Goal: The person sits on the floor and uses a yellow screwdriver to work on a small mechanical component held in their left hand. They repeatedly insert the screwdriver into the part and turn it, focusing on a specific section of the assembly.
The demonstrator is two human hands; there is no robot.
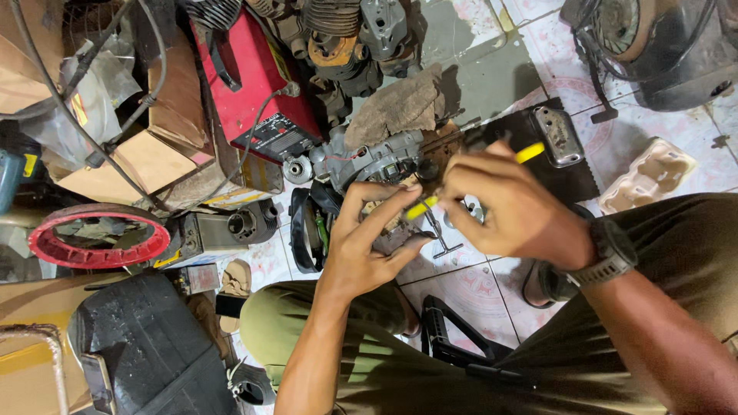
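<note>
Both our hands meet over the small engine (369, 161) on the tiled floor (477, 288): our right hand (515, 211) grips a yellow-handled screwdriver (529, 152), angled down, while our left hand (367, 246) pinches near its tip, probably steadying it.

Repair workshop: scattered engine parts (338, 31)

Pale patterned tile floor (492, 288) crowded with clutter: a red machine case (257, 84), cardboard boxes (150, 157), a red ring (98, 236)
</note>
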